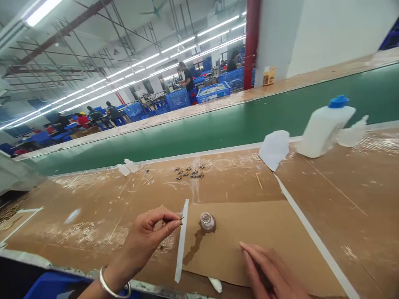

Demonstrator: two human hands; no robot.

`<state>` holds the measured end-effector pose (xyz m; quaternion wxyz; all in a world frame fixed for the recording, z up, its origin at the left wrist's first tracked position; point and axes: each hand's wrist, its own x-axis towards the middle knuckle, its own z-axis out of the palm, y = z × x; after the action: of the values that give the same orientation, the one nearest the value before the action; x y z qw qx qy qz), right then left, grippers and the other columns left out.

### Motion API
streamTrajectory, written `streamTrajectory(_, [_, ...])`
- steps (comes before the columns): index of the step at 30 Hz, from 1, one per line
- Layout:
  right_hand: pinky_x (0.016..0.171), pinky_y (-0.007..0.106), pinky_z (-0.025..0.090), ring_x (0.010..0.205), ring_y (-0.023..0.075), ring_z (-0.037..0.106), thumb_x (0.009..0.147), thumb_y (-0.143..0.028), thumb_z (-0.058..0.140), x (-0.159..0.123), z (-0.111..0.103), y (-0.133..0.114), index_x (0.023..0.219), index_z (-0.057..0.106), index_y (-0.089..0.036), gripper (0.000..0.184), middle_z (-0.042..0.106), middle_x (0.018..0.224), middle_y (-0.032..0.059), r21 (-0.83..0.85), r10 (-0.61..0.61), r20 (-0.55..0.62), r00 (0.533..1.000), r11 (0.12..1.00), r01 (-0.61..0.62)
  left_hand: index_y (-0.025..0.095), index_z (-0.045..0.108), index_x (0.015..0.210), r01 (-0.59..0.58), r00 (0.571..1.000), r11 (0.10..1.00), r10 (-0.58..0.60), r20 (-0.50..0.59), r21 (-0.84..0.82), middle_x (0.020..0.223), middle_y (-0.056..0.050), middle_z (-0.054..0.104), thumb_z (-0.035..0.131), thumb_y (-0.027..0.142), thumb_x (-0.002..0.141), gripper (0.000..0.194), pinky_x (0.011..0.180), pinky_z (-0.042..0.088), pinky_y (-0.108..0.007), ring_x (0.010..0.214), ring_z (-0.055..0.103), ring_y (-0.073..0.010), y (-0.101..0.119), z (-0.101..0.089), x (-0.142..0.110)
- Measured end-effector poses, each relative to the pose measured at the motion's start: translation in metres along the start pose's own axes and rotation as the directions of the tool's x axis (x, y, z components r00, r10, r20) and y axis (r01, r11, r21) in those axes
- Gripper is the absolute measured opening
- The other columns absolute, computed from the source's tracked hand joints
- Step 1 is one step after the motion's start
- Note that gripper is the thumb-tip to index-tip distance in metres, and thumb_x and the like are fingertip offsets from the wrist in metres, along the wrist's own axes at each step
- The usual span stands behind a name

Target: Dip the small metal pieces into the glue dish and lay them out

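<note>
My left hand [146,236], with a bangle at the wrist, pinches a small brass-coloured piece [181,221] between thumb and forefinger, above a strip of white tape [181,245]. Over the cardboard sheet [258,220] is my right hand [271,270], its thumb and forefinger tips close together; anything between them is too small to make out. A small round pot [207,222] with pale contents stands on the cardboard between the hands, a dark wet stain beside it. Farther back, several small dark and gold metal pieces [189,172] lie grouped on the brown worktop.
Behind the worktop runs a green conveyor belt [218,133]. At the back right stand a white bottle with a blue cap [326,124], a small squeeze bottle [352,133] and a folded white paper [274,148]. Two small white bottles [127,167] lie at back left. A thin stick [259,180] rests behind the cardboard.
</note>
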<state>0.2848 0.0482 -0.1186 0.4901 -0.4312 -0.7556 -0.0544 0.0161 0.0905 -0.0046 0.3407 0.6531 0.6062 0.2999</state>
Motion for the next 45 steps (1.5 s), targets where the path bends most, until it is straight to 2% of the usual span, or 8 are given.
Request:
streamTrajectory(3, [0.085,0.024,0.048,0.09,0.0121,0.059,0.083,-0.008,0.054,0.006,0.0,-0.015,0.111,0.056,-0.012,0.027,0.061,0.094,0.0079,0.048,0.085,-0.047,0.995,0.995,-0.083,0.023,0.07,0.076,-0.107,0.994,0.983,0.1,0.054,0.152,0.077,0.001,0.065,0.062,0.042,0.077,0.021,0.068,0.043,-0.017,0.074,0.058,-0.009,0.013,0.017,0.014])
streamTrajectory(7, [0.082,0.024,0.048,0.088,0.0117,0.058,0.083,-0.004,0.053,0.013,-0.003,-0.023,0.108,0.056,-0.012,0.027,0.061,0.092,0.0078,0.111,0.144,-0.092,0.985,0.985,-0.133,0.024,0.069,0.074,-0.222,0.975,0.934,0.203,0.094,0.28,0.073,0.004,0.064,0.062,0.036,0.079,0.015,0.066,0.042,-0.016,0.069,0.057,-0.0065,0.017,0.032,0.029])
streamTrajectory(15, [0.077,0.026,0.047,0.082,0.0107,0.056,0.082,-0.003,0.053,0.019,-0.004,-0.027,0.106,0.057,-0.012,0.025,0.059,0.087,0.0063,0.194,0.241,-0.154,0.958,0.958,-0.21,0.024,0.068,0.077,-0.335,0.942,0.847,0.291,0.167,0.413,0.07,0.006,0.062,0.061,0.032,0.08,0.012,0.064,0.041,-0.016,0.065,0.055,-0.004,0.02,0.042,0.043])
streamTrajectory(22, [0.076,0.027,0.046,0.08,0.0116,0.055,0.081,-0.001,0.053,0.02,-0.005,-0.027,0.105,0.057,-0.012,0.027,0.059,0.087,0.0065,0.219,0.273,-0.154,0.95,0.947,-0.237,0.023,0.069,0.075,-0.326,0.945,0.814,0.271,0.182,0.481,0.068,0.004,0.062,0.061,0.032,0.08,0.014,0.061,0.039,-0.018,0.062,0.055,-0.0055,0.023,0.043,0.046])
streamTrajectory(39, [0.076,0.027,0.045,0.08,0.0111,0.054,0.081,-0.001,0.054,0.02,-0.007,-0.03,0.105,0.057,-0.012,0.027,0.059,0.086,0.0061,0.228,0.299,-0.159,0.941,0.938,-0.259,0.023,0.069,0.073,-0.349,0.936,0.786,0.272,0.222,0.511,0.067,0.004,0.063,0.062,0.03,0.078,0.011,0.06,0.041,-0.017,0.061,0.056,-0.0056,0.03,0.044,0.047])
streamTrajectory(45, [0.074,0.026,0.046,0.079,0.0106,0.054,0.081,-0.002,0.053,0.021,-0.008,-0.029,0.104,0.058,-0.013,0.026,0.058,0.086,0.0056,0.207,0.292,-0.168,0.941,0.944,-0.256,0.022,0.07,0.071,-0.314,0.949,0.834,0.272,0.157,0.454,0.066,0.002,0.064,0.063,0.033,0.077,0.015,0.059,0.042,-0.018,0.061,0.056,-0.0076,0.037,0.041,0.041])
